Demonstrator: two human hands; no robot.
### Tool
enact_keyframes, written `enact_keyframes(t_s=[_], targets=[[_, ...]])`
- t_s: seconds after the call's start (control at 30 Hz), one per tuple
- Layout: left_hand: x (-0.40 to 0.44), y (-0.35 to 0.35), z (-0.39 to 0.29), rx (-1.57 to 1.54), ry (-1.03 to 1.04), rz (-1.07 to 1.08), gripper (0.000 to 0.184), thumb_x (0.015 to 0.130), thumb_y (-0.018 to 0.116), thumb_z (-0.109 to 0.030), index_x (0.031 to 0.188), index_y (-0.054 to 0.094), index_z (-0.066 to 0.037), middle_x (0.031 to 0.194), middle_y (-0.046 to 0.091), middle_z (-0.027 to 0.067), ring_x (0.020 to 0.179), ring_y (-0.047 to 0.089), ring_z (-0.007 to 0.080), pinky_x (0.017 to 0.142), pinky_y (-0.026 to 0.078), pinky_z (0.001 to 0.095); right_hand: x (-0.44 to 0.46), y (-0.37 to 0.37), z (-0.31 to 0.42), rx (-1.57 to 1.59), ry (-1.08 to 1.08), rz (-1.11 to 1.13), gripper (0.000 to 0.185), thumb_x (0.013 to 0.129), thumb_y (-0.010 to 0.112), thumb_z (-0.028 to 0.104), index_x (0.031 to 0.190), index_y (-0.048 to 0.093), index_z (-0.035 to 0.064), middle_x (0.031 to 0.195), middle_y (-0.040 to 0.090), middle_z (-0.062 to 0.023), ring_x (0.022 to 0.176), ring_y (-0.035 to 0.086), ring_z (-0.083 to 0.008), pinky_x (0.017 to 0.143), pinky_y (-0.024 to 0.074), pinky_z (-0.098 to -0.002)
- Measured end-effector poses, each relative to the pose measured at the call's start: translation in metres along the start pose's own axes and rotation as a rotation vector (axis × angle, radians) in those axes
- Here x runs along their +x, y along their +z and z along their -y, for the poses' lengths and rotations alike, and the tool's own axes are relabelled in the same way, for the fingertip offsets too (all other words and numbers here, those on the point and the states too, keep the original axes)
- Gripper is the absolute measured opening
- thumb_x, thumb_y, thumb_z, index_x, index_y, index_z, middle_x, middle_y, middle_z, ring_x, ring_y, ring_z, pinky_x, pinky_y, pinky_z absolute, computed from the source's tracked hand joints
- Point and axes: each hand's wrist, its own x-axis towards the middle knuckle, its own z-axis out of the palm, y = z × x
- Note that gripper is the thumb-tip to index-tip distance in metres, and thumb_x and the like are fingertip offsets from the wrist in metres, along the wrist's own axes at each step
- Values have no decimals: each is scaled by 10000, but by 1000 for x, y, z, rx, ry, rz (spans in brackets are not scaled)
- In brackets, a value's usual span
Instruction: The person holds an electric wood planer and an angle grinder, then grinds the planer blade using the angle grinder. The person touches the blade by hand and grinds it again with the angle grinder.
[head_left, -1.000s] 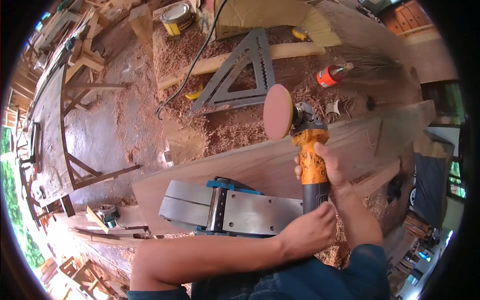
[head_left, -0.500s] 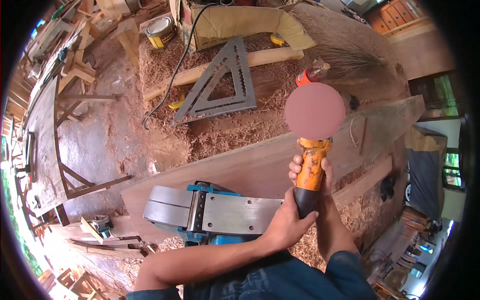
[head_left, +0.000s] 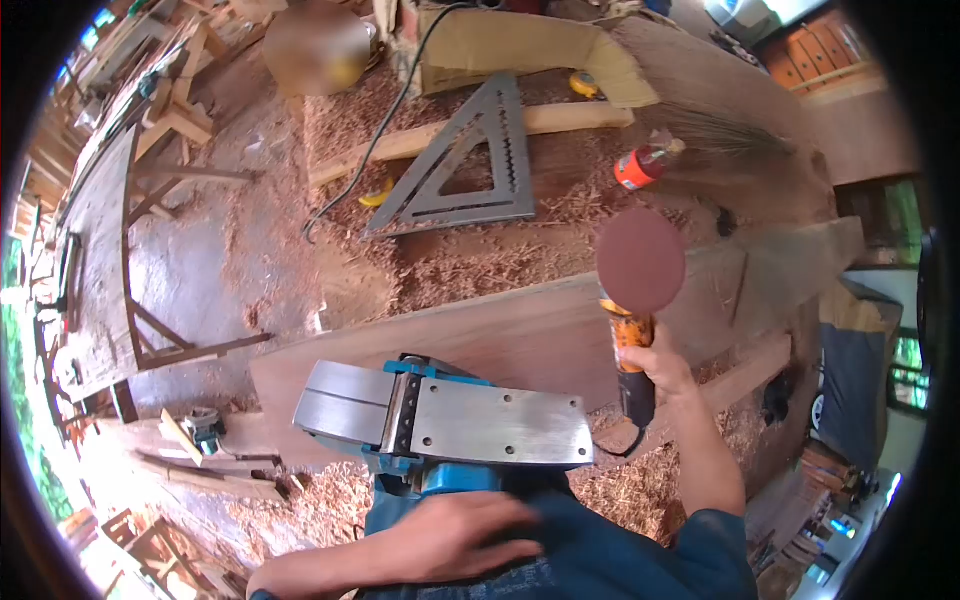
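Note:
My right hand (head_left: 655,362) is wrapped round the orange and black body of an angle grinder (head_left: 632,338). A round reddish sanding disc (head_left: 641,260) on the tool faces up toward me, above the long board. In front of my body, my left hand (head_left: 465,535) is away from the grinder, with its fingers apart and partly blurred; nothing shows in it. Just beyond that hand lies a planer with a blue body and flat metal plates (head_left: 500,420). A black cord leaves the grinder's lower end and runs toward the planer.
A long wooden board (head_left: 450,335) crosses behind the planer. Farther off are a metal triangle square (head_left: 515,150), a red-labelled bottle (head_left: 640,167), a tape measure (head_left: 584,84), a cardboard box (head_left: 520,50) and wood shavings. A wooden table (head_left: 105,270) stands at the left.
My left hand has let go of the grinder's lower end and moved down and left. The grinder, in my right hand, has turned its disc toward me since the first frame and now sits lower.

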Motion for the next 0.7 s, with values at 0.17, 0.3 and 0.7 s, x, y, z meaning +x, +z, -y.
enact_keyframes(t_s=[0.17, 0.3, 0.7], targets=[[-96, 7, 27, 23, -805, -512, 354, 858, 773, -322, 978, 716, 6, 945, 737, 154, 865, 720, 255, 754, 556, 354, 10, -12, -20, -209, -163, -8, 630, 748, 797, 113, 1294, 498, 17, 1134, 605, -62, 1027, 592, -163, 895, 491, -334], [-106, 48, 94, -138, -822, -587, 636, 851, 761, -445, 1212, 596, 51, 1119, 686, 248, 1043, 680, 282, 883, 522, 363, 20, -24, -39, -242, -166, -21, 560, 760, 781, 106, 1256, 537, 17, 1142, 618, -66, 1043, 592, -151, 909, 486, -327], [-20, 45, 58, -869, -295, -1256, 962, 780, 849, -151, 1468, 186, -43, 1336, 476, 147, 1205, 536, 248, 1003, 467, 362, 11, -12, -17, -761, -433, -250, 528, 751, 799, 136, 1212, 588, -13, 1090, 667, -158, 987, 647, -322, 880, 494, -407]])
